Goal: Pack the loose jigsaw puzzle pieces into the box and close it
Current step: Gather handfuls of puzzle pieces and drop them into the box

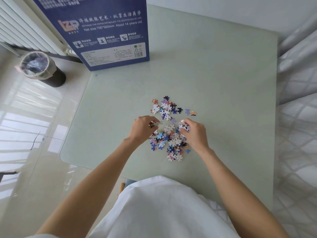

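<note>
A pale green table [214, 79] carries everything. Well beyond both hands, at its far left corner, lies the blue box [103, 31], printed side up. The puzzle pieces [169, 134] are heaped between and just beyond the hands. The left hand [143, 129] has its fingers curled, pinching a few pieces at the heap's left edge. The right hand [193, 133] grips a small cluster of pieces at the heap's right edge.
</note>
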Demonstrator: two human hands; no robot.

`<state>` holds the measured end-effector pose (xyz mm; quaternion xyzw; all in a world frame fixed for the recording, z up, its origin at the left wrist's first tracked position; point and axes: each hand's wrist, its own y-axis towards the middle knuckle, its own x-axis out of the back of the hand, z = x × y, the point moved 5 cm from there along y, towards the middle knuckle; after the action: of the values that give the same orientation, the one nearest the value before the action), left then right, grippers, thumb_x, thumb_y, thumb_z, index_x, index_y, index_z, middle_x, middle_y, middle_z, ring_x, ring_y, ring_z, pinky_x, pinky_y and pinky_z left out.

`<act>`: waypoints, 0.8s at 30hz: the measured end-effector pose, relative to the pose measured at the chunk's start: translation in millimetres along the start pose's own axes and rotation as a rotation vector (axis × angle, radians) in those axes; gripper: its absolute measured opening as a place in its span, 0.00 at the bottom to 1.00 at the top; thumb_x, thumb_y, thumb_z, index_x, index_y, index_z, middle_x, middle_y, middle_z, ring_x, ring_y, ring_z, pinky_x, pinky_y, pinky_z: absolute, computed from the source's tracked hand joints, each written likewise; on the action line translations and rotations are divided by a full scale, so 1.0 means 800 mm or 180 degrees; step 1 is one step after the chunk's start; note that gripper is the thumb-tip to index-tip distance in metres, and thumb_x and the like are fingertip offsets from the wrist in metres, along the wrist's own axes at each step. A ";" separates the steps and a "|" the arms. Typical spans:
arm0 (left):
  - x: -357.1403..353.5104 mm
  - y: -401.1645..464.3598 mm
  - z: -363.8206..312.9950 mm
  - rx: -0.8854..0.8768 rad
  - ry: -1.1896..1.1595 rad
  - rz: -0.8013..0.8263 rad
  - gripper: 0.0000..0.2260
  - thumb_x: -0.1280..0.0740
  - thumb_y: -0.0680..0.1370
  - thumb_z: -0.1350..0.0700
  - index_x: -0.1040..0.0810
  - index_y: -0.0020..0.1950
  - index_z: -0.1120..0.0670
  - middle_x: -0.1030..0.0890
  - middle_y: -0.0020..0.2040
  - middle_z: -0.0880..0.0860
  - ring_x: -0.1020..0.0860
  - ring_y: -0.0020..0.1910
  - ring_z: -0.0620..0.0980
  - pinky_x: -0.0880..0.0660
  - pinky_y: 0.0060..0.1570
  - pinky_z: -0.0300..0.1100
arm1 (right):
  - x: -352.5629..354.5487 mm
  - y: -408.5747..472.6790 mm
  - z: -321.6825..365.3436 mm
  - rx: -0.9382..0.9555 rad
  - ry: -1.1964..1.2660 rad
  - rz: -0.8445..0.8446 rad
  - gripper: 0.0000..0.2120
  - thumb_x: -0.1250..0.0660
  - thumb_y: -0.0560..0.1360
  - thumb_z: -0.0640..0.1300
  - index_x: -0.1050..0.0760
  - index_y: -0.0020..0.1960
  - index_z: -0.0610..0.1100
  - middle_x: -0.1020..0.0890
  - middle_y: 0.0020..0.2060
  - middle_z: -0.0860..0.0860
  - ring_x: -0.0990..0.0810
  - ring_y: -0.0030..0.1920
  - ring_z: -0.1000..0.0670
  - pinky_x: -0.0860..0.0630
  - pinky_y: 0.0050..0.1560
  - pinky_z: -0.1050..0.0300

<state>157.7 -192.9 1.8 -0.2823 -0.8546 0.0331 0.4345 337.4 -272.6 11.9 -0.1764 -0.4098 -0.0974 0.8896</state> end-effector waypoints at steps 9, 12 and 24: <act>0.037 0.016 0.003 -0.0288 -0.0077 0.0098 0.09 0.28 0.73 0.57 0.18 0.52 0.55 0.16 0.46 0.51 0.19 0.44 0.48 0.30 0.44 0.34 | 0.012 0.012 0.035 -0.0129 0.0092 -0.0132 0.11 0.30 0.73 0.42 0.22 0.53 0.39 0.34 0.24 0.58 0.37 0.24 0.58 0.40 0.28 0.69; 0.054 0.020 -0.007 -0.0524 -0.0028 0.0132 0.09 0.29 0.73 0.58 0.18 0.52 0.55 0.17 0.46 0.51 0.20 0.43 0.48 0.29 0.44 0.34 | 0.018 0.013 0.055 -0.0148 0.0224 -0.0248 0.10 0.30 0.73 0.43 0.23 0.52 0.40 0.34 0.22 0.54 0.38 0.23 0.55 0.41 0.27 0.68; 0.326 0.043 -0.078 -0.1558 -0.0388 -0.1165 0.09 0.28 0.72 0.59 0.18 0.52 0.56 0.18 0.46 0.48 0.20 0.43 0.42 0.24 0.43 0.28 | 0.209 0.109 0.309 0.1523 0.0710 -0.1044 0.09 0.26 0.69 0.43 0.21 0.48 0.42 0.22 0.31 0.55 0.28 0.32 0.54 0.33 0.34 0.68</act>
<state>100.2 -42.5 219.2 -0.2175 -0.8983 -0.2356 0.3003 301.3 -100.2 268.0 0.1183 -0.3439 -0.1592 0.9178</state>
